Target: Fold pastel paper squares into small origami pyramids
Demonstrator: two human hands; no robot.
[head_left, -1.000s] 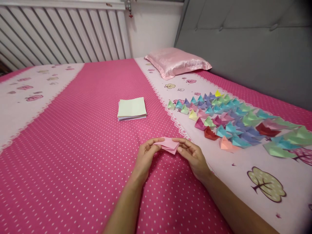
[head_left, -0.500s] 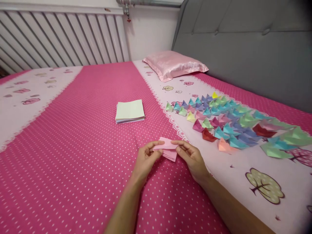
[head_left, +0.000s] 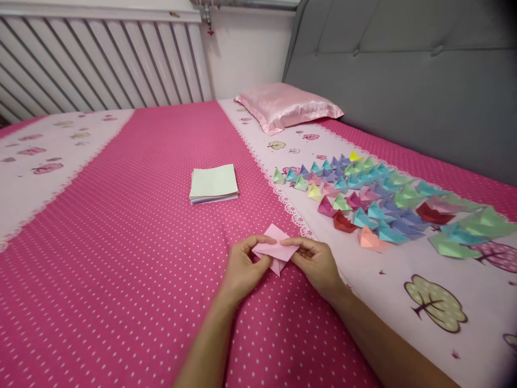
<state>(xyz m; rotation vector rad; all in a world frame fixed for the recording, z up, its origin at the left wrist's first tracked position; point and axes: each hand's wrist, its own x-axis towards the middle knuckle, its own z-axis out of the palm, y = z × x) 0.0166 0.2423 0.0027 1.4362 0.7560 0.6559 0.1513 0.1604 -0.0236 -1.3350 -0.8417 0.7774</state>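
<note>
A piece of folded pink paper (head_left: 275,250) is held between my two hands, just above the dotted bedspread. It has a diamond outline, with a flap across its middle and a point facing down toward me. My left hand (head_left: 245,268) pinches its left corner between thumb and fingers. On the opposite corner, my right hand (head_left: 321,265) is closed in a similar pinch, index finger lying over the top. The fingers cover parts of both side corners.
Beyond my hands lies a stack of paper sheets (head_left: 214,183), pale green on top. Several rows of coloured paper boats (head_left: 363,199) stand to the right. A pink pillow (head_left: 286,105) rests near the grey headboard (head_left: 404,75); a radiator (head_left: 100,62) lines the wall.
The folded paper has gone from a narrow strip with loose layers to a flatter diamond shape. Both index fingers have moved inward over its top face.
</note>
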